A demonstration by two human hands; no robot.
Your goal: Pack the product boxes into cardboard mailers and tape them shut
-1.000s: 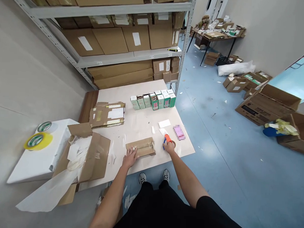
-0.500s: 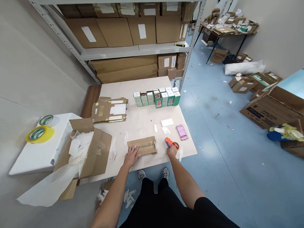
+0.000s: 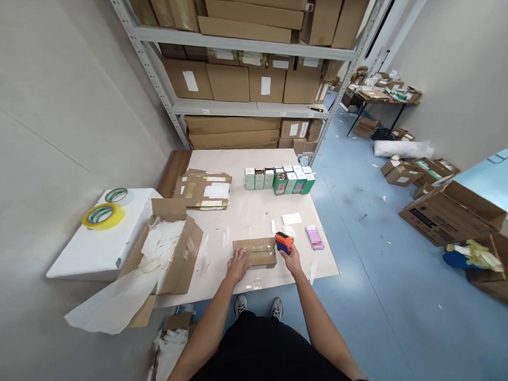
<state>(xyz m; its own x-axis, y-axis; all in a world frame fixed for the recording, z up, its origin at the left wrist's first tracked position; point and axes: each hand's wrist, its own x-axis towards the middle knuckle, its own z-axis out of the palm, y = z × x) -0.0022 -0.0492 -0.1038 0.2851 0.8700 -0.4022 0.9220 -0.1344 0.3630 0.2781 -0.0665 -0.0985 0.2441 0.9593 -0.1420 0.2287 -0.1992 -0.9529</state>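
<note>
My left hand [image 3: 238,265] lies with outstretched fingers on the left end of a flat brown cardboard box [image 3: 260,253], which has shiny tape along its middle. At the box's right end, my right hand [image 3: 293,261] is closed around an orange and blue tape dispenser [image 3: 283,242]. Whether the dispenser touches the box I cannot tell. Beyond it are white paper slips [image 3: 292,218], and a pink blurred item [image 3: 314,237] lies to the right.
Several green-and-white small boxes [image 3: 290,183] stand farther back on the table [image 3: 253,218]. Flattened cardboard [image 3: 204,190] is stacked at left. An open carton [image 3: 182,260] holds white paper, beside yellow tape [image 3: 103,216]. Shelving [image 3: 240,108] with cartons rises behind.
My right hand has lifted the tape dispenser off the table and brought it to the box's right end. My left hand stays on the box. The camera view has tilted up.
</note>
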